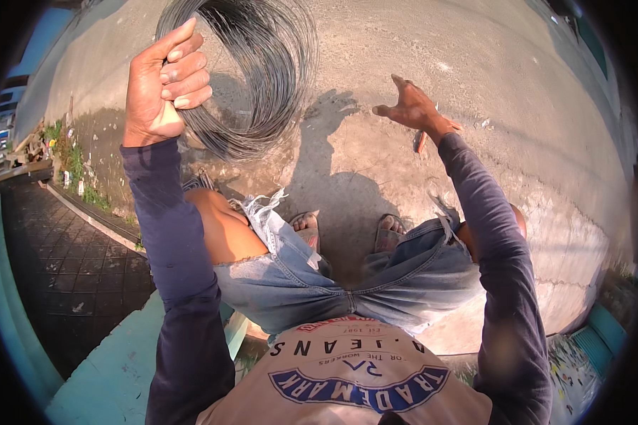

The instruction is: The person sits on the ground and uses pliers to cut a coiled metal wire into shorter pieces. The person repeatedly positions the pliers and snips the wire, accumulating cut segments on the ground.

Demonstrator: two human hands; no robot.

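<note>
My left hand [170,88] is closed around the left side of a large coil of thin dark wire [280,92]. The coil's many loops stand out to the right of my fist, over the concrete. On the other side, my right hand [412,110] is stretched out above the ground, thumb and forefinger apart; its other fingers are hidden. A small orange-red piece, like a tool handle [420,142], shows beside my right wrist. I cannot tell whether it lies on the ground or touches the hand.
Rough sunlit concrete [361,156] lies before my sandalled feet, with shadows of my arms across it. At left are a pale turquoise ledge [113,354], dark paving [71,262] and some weeds [74,159]. A teal object [602,340] stands at lower right.
</note>
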